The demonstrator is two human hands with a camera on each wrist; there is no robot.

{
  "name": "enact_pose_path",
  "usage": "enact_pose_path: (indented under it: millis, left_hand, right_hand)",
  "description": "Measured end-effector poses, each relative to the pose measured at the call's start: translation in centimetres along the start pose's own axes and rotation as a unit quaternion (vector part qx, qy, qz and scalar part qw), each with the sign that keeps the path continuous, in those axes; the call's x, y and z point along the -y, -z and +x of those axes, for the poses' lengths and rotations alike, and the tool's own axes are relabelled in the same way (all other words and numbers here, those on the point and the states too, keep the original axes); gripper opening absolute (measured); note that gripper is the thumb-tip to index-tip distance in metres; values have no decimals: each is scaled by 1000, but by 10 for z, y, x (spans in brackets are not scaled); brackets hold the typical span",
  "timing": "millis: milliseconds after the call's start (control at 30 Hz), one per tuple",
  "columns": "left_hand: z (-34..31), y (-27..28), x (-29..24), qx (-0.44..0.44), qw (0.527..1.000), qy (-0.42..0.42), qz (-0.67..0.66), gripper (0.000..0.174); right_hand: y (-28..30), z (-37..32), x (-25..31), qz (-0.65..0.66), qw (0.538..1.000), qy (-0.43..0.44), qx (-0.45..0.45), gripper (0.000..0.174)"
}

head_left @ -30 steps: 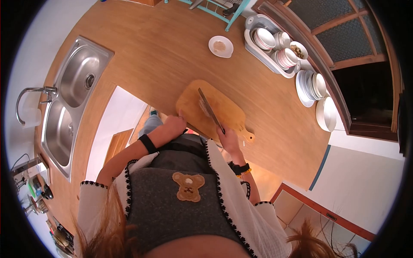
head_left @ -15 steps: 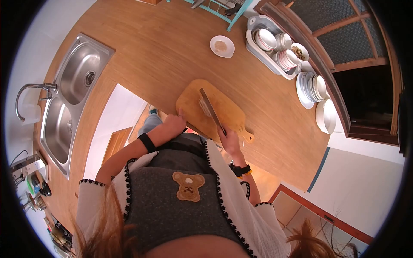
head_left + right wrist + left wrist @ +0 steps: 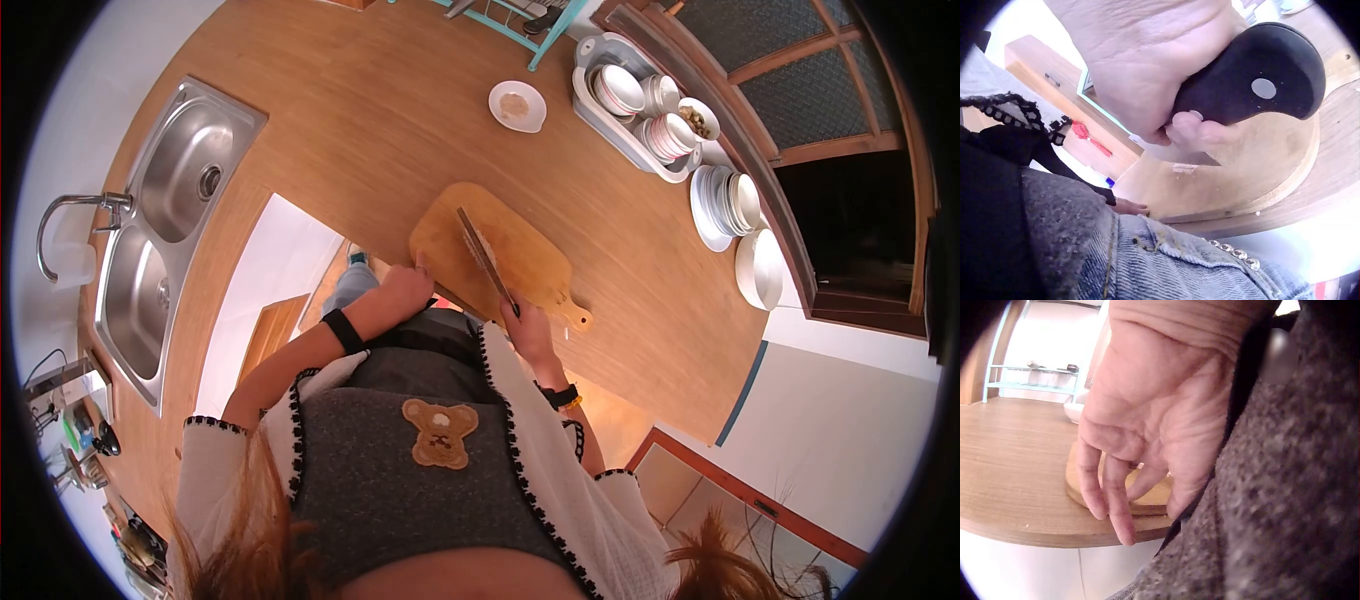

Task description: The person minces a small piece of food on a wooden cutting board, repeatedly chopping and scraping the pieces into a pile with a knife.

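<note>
My right hand grips the black handle of a kitchen knife, seen in the head and right wrist views. Its blade slants across the wooden cutting board. Beside the blade lies a small heap of pale pinkish, finely cut food, partly hidden by the knife in the head view. My left hand rests at the board's near left edge. In the left wrist view, the fingers of that left hand hang loosely over the board's rim and the counter edge.
Beyond the board sits a small white dish with a pale powder. Bowls fill a grey rack at the back right, with stacked plates and a white bowl nearby. A double steel sink is at the left.
My right hand and the knife have shifted a little left, so the blade now covers more of the cut food. The left hand stays at the board's edge.
</note>
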State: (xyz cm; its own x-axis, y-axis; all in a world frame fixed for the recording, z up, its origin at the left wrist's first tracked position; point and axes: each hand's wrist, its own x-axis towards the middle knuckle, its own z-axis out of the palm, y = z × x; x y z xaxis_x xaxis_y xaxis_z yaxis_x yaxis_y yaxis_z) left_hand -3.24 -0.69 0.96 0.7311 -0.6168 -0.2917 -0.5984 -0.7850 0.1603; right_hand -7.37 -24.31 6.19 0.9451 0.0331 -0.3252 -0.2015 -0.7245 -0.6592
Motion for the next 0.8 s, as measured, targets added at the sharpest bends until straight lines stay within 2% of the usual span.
enact_pose_path:
  millis: [100, 167, 267, 800]
  left_hand:
    - [0, 0, -2, -2, 1000, -6, -5, 43]
    - [-2, 6, 0, -49, 998, -38, 13, 41]
    - [-2, 4, -1, -16, 1000, -8, 4, 40]
    - [-1, 9, -1, -24, 1000, -3, -10, 30]
  right_hand:
    - [0, -1, -3, -3, 1000, -10, 0, 26]
    - [-3, 3, -9, -17, 999, 29, -19, 26]
    - [2, 3, -2, 4, 1000, -5, -9, 26]
    - [0, 2, -12, -19, 999, -5, -29, 27]
